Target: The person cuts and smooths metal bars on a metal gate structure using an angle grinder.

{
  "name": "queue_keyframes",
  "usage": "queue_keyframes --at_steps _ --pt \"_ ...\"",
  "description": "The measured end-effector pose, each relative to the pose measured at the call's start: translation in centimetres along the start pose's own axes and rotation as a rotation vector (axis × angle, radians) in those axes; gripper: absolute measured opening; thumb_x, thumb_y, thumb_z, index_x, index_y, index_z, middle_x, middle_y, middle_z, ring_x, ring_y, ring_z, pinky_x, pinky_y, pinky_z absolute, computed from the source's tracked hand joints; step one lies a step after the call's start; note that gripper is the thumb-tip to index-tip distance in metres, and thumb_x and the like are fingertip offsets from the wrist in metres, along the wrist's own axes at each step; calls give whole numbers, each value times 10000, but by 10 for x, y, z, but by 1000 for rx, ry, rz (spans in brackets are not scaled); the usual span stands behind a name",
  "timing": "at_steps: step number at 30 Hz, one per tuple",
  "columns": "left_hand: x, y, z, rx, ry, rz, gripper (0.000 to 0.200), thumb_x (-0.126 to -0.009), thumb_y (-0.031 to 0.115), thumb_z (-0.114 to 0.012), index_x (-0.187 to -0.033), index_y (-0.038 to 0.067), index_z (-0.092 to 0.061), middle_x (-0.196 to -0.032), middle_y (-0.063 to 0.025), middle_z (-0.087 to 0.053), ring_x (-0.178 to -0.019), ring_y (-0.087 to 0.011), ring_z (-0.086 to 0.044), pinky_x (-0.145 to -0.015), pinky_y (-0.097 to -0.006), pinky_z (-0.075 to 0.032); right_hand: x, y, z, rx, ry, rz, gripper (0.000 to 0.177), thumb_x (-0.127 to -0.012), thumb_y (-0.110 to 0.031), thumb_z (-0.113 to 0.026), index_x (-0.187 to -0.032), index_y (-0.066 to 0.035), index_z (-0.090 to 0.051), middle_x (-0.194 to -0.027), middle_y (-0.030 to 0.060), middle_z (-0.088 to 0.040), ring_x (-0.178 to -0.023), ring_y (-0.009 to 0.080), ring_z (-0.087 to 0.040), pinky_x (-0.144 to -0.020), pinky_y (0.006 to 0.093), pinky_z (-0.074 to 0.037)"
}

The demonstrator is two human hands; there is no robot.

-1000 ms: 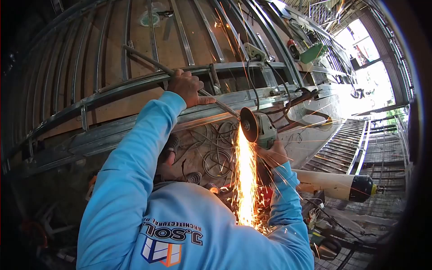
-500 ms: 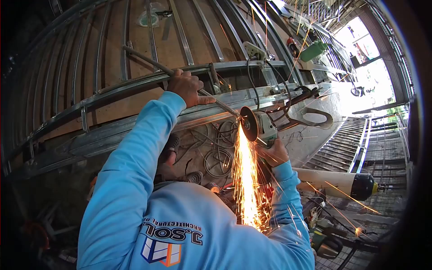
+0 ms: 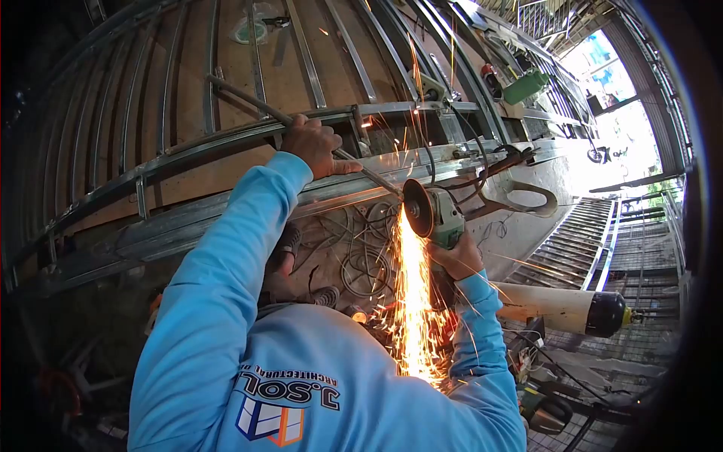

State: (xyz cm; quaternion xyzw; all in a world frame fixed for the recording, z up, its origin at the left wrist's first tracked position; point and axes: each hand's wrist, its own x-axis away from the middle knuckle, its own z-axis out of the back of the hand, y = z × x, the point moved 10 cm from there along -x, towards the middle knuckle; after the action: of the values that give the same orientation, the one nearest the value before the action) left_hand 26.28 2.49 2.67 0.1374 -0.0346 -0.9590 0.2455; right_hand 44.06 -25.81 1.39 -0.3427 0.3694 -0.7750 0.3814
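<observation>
My left hand is wrapped round a long thin metal rod, which slants down to the right. My right hand grips the green body of an angle grinder. The grinder's round disc touches the rod's lower right end, and a bright stream of sparks pours from there toward my body. Part of the right hand is hidden behind the tool. A dark cord runs up from the grinder's far side.
A large metal frame with bars spans the far side. Coiled cables lie on the floor beneath the rod. To the right are a gas cylinder, a slatted metal panel and a green bottle.
The grinder has tilted slightly and its disc has shifted a little to the right and down. My left hand stays on the rod. The spark pattern differs, with fewer sparks at the right.
</observation>
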Motion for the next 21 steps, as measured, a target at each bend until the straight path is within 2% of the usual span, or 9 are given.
queue_keyframes --at_steps 2,8,11,14,17,21 --pt "1 0 -1 15 0 2 760 -739 858 -531 -770 129 -746 -809 -52 -673 -923 -261 -627 -908 -464 -394 0 7 -3 -69 -2 6 720 -755 -254 -841 -1320 4 -476 -1127 114 -675 -978 193 -659 -876 332 -536" --pt "0 0 -3 1 -47 3 775 -741 866 -515 -801 131 -753 -831 -51 -681 -944 -263 -629 -922 -486 -390 -3 26 5 201 -5 18 742 -746 -262 -854 -1324 7 -474 -1130 125 -678 -1040 223 -664 -901 347 -531" --pt "1 -1 -4 0 -42 7 784 -742 872 -505 -819 134 -758 -844 -52 -685 -957 -261 -628 -928 -488 -386 3 10 2 101 14 30 735 -745 -245 -843 -1328 8 -473 -1138 132 -678 -1036 230 -664 -910 358 -527" --pt "1 -1 -4 4 -54 11 790 -738 876 -503 -825 133 -760 -849 -54 -686 -962 -261 -628 -932 -486 -385 1 25 3 4 5 22 724 -745 -226 -835 -1329 5 -474 -1140 134 -677 -1027 224 -656 -911 368 -521" --pt "1 -1 -3 14 -56 10 790 -733 876 -508 -819 132 -759 -844 -56 -685 -958 -263 -629 -930 -481 -388 6 13 2 26 52 -38 733 -735 -220 -839 -1330 5 -475 -1134 128 -675 -1012 204 -644 -907 365 -516" --pt "1 -1 -1 25 -33 1 779 -730 871 -519 -799 132 -754 -833 -58 -683 -947 -264 -629 -917 -475 -396 7 11 4 140 44 -8 764 -732 -251 -845 -1343 9 -467 -1144 129 -674 -1014 219 -652 -906 367 -518"
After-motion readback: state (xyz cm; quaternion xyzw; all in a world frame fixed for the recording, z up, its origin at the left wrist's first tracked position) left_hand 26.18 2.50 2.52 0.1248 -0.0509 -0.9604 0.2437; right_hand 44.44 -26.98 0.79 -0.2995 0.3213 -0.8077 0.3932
